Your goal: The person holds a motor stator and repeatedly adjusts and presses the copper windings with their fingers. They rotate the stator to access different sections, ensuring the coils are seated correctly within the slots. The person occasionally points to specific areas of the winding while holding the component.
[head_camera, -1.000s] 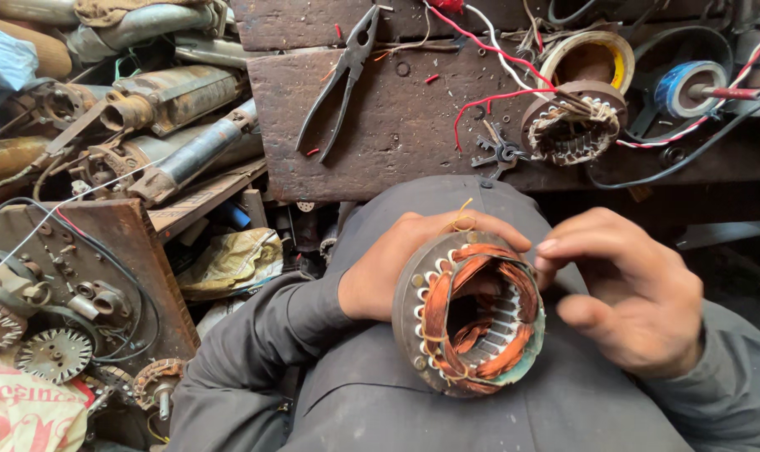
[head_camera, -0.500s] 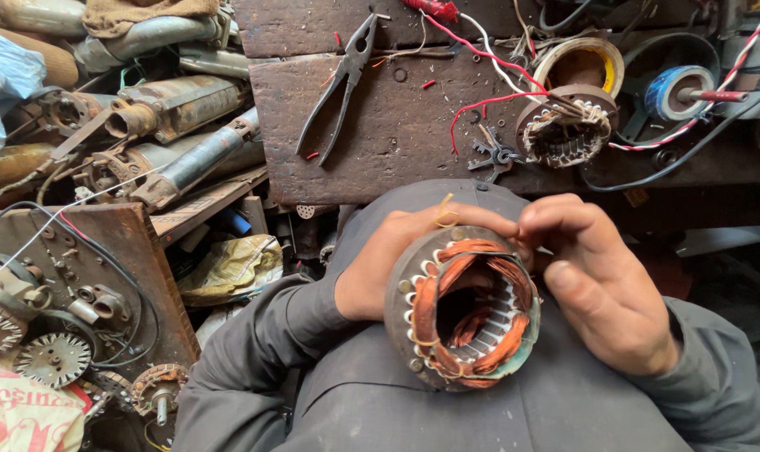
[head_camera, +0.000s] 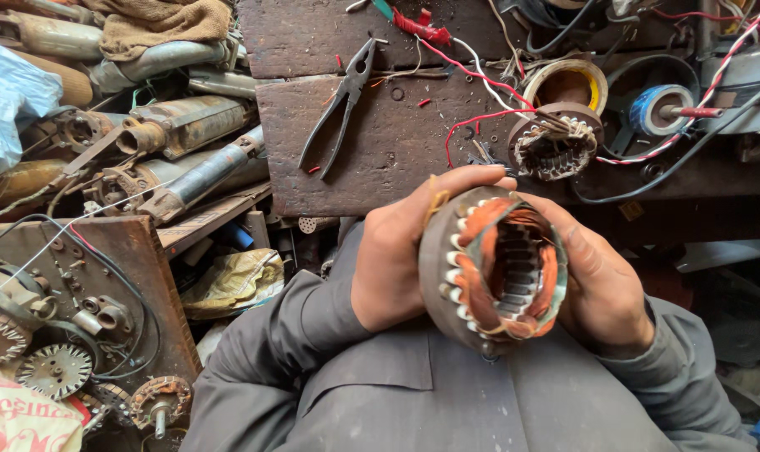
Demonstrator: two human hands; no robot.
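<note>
head view: both hands cradle a motor stator (head_camera: 493,266) over the person's lap, its open bore turned toward the camera and tilted a little to the right. the left hand (head_camera: 396,251) is closed around the stator's outer steel shell, thumb lying over the top rim. the right hand (head_camera: 602,285) grips the opposite side, palm against the shell and fingers curled behind it. orange copper windings (head_camera: 480,251) loop around the inside of the core, with pale insulating strips showing along the left edge. grey sleeves (head_camera: 288,335) cover both forearms. beyond the hands, a dark wooden bench top (head_camera: 380,142) carries a pair of pliers (head_camera: 340,105) lying open-handled, and further right a second stator (head_camera: 556,144) with red wires (head_camera: 480,121) running from it. a roll of blue tape (head_camera: 660,107) sits near that. to the left, old motor housings (head_camera: 175,125) are piled up, and toothed gears (head_camera: 55,370) lie lower left.
</note>
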